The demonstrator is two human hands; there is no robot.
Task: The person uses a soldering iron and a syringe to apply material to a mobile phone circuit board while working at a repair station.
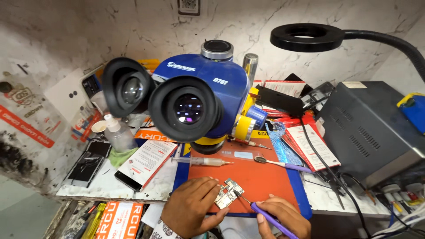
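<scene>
1. Head view, the hands: the left hand (191, 204) lies on the orange rubber work mat (261, 177) with its fingers closed on the edge of a small silver-and-green circuit board (227, 194), pinning it flat. The right hand (283, 217) is wrapped around a purple-handled metal probe tool (261, 214), its thin tip touching the right side of the board.

2. Head view, where the board is: it lies on the near part of the mat, in front of the blue and yellow stereo microscope (199, 95) and not directly beneath its lens.

3. Head view, how far along: the board is already bare and out of any casing, and tip work on it is under way. I judge this a middle stage. Whether any part has been lifted or seated is too small to tell.

4. Head view, tools untouched: 1 clear syringe of pale paste (206, 162) and 1 second purple-handled spatula tool (283, 165) lie on the mat behind the board, apart from both hands.

5. Head view, surroundings: a black ring lamp (306, 37) hangs at the upper right, a dark metal power unit (369, 128) stands to the right, and a dark phone (88, 160) lies at the left.
</scene>
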